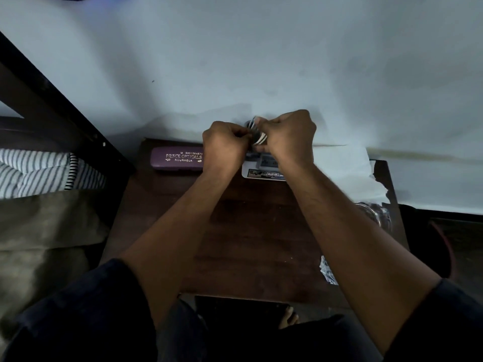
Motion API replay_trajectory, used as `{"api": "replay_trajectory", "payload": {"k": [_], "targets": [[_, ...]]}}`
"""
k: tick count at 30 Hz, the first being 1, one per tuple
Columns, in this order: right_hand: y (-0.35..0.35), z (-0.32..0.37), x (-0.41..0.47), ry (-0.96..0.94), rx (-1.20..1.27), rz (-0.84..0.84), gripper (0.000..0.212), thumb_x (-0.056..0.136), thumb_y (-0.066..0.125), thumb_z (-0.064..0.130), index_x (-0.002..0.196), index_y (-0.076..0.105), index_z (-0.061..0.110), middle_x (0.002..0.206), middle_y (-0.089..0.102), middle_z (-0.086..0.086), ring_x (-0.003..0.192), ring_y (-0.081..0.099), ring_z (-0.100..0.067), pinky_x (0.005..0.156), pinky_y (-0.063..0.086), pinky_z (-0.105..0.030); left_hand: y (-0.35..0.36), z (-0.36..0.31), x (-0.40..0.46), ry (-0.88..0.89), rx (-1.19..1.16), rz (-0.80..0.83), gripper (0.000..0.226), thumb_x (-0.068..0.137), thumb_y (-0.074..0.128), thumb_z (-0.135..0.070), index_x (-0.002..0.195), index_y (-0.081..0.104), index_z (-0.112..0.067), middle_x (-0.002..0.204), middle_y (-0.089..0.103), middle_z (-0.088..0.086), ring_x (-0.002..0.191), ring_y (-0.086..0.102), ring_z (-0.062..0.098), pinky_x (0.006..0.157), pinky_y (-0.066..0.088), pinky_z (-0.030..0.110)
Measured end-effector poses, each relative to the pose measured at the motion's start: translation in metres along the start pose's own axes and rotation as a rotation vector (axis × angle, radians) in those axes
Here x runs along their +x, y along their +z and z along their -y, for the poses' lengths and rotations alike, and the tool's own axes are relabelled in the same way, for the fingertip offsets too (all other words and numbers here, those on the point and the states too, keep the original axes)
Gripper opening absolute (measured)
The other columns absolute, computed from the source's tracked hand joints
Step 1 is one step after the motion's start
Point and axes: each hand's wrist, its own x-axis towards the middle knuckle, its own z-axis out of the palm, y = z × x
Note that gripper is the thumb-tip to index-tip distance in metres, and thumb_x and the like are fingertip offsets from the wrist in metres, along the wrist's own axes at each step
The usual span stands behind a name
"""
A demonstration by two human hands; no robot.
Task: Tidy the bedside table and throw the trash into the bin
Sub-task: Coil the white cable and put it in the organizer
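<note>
Now two hands, left hand (226, 142) and right hand (288, 134), hold one striped bundle (257, 134) with curled fingers at frame center; one purple case (177, 159) lies on the tabletop (248, 231).

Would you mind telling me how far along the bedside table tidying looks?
Early. Nothing looks binned yet. Both hands, left hand and right hand, grip a striped bundle at the back. Left: white tissue, crumpled wrapper, glass jar, purple spectacle case.

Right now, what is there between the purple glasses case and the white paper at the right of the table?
In the head view, the left hand and right hand, both gripping a striped bundle, and below them a white device.
</note>
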Motion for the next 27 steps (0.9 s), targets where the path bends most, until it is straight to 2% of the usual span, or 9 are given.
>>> {"api": "replay_trajectory", "payload": {"k": [3, 5, 6, 8, 11, 13, 18, 23, 27], "targets": [[0.004, 0.0, -0.001, -0.067, -0.201, 0.023, 0.035, 0.082, 0.079, 0.026, 0.076, 0.069, -0.006, 0.068, 0.071, -0.014, 0.064, 0.073, -0.028, 0.057, 0.059, -0.036, -0.007, -0.002, -0.004, 0.032, -0.001, 0.01, 0.017, 0.082, 0.069, -0.021, 0.087, 0.082, -0.012, 0.078, 0.079, 0.012, 0.074, 0.074, 0.015, 0.069, 0.058, 0.034], [0.006, 0.002, -0.002, -0.128, -0.357, 0.03, 0.037, 0.081, 0.077, 0.033, 0.074, 0.064, -0.001, 0.062, 0.062, -0.005, 0.063, 0.065, -0.02, 0.046, 0.04, -0.024, -0.009, 0.0, -0.005, 0.035, 0.044, 0.05, 0.022, 0.084, 0.065, -0.022, 0.075, 0.079, -0.008, 0.066, 0.072, 0.017, 0.063, 0.067, 0.02, 0.061, 0.054, 0.031], [0.007, 0.005, -0.003, -0.133, -0.403, 0.045, 0.037, 0.08, 0.077, 0.034, 0.074, 0.063, 0.001, 0.059, 0.058, -0.004, 0.062, 0.062, -0.019, 0.045, 0.034, -0.023, -0.008, 0.001, -0.004, 0.025, 0.071, 0.055, 0.026, 0.085, 0.063, -0.02, 0.065, 0.073, -0.006, 0.057, 0.065, 0.016, 0.057, 0.058, 0.021, 0.055, 0.048, 0.028], [0.005, 0.006, -0.001, -0.064, -0.343, 0.088, 0.034, 0.077, 0.082, 0.027, 0.074, 0.06, 0.001, 0.06, 0.057, -0.005, 0.058, 0.06, -0.02, 0.046, 0.039, -0.023, -0.009, 0.002, -0.004, 0.0, 0.092, 0.042, 0.027, 0.085, 0.062, -0.018, 0.061, 0.069, -0.008, 0.052, 0.059, 0.012, 0.055, 0.05, 0.022, 0.048, 0.04, 0.022], [-0.006, 0.006, -0.001, 0.198, 0.068, 0.199, 0.028, 0.075, 0.081, -0.004, 0.094, 0.063, -0.015, 0.089, 0.071, -0.027, 0.069, 0.073, -0.036, 0.057, 0.062, -0.043, -0.009, 0.002, -0.004, -0.043, 0.024, 0.033, 0.017, 0.085, 0.067, -0.016, 0.093, 0.081, -0.012, 0.084, 0.079, 0.009, 0.075, 0.071, 0.016, 0.066, 0.055, 0.019], [-0.018, 0.007, -0.004, 0.288, 0.188, 0.225, 0.027, 0.078, 0.074, -0.014, 0.101, 0.062, -0.02, 0.1, 0.07, -0.03, 0.072, 0.074, -0.037, 0.059, 0.063, -0.041, -0.009, 0.005, -0.003, -0.078, -0.031, 0.02, 0.019, 0.084, 0.068, -0.013, 0.098, 0.081, -0.015, 0.087, 0.08, 0.004, 0.079, 0.073, 0.013, 0.075, 0.059, 0.021], [-0.053, 0.002, -0.018, 0.315, 0.293, 0.149, 0.015, 0.082, 0.065, -0.02, 0.096, 0.065, -0.013, 0.099, 0.07, -0.021, 0.07, 0.077, -0.027, 0.063, 0.063, -0.03, -0.007, 0.01, -0.008, -0.16, -0.161, -0.006, 0.02, 0.08, 0.068, -0.015, 0.095, 0.08, -0.011, 0.089, 0.08, 0.007, 0.087, 0.075, 0.02, 0.087, 0.06, 0.04], [-0.09, -0.001, -0.046, 0.287, 0.299, 0.115, 0.01, 0.081, 0.067, -0.019, 0.087, 0.069, -0.011, 0.086, 0.072, -0.026, 0.068, 0.076, -0.032, 0.068, 0.065, -0.034, -0.016, 0.006, -0.039, -0.057, -0.057, -0.002, 0.026, 0.085, 0.067, -0.019, 0.107, 0.077, -0.01, 0.104, 0.079, 0.005, 0.102, 0.072, 0.011, 0.095, 0.056, 0.034], [-0.139, -0.002, -0.061, 0.247, 0.275, 0.081, 0.008, 0.084, 0.064, -0.017, 0.086, 0.069, -0.011, 0.076, 0.072, -0.023, 0.062, 0.075, -0.032, 0.066, 0.065, -0.035, -0.03, 0.004, -0.08, 0.005, 0.008, 0.028, 0.028, 0.086, 0.063, -0.021, 0.11, 0.077, -0.019, 0.102, 0.079, -0.003, 0.091, 0.068, -0.009, 0.088, 0.055, 0.023]]}}
